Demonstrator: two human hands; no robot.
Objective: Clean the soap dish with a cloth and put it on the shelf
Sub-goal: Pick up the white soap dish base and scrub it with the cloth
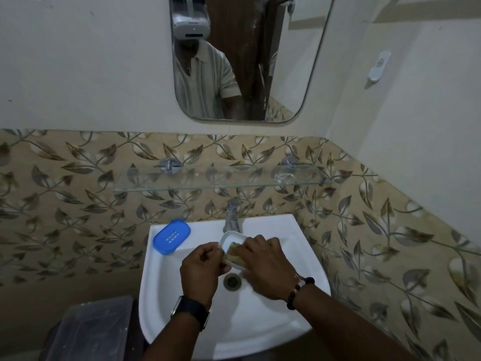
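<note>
Over the white sink (pixel 273 324), my left hand (pixel 201 272) grips the near left edge of a white soap dish (pixel 230 239), tilted toward me. My right hand (pixel 265 267) presses a yellowish cloth (pixel 234 252) into the dish's hollow; most of the cloth is hidden under my fingers. A blue slotted soap dish part (pixel 171 237) lies on the sink's back left rim. The glass shelf (pixel 208 182) hangs on the wall above the tap.
A chrome tap (pixel 232 213) stands right behind the dish, and the drain (pixel 231 281) lies below my hands. A mirror (pixel 244 58) hangs above the shelf. A grey lidded bin (pixel 91 332) stands at lower left. A white wall hook (pixel 378 66) sits at upper right.
</note>
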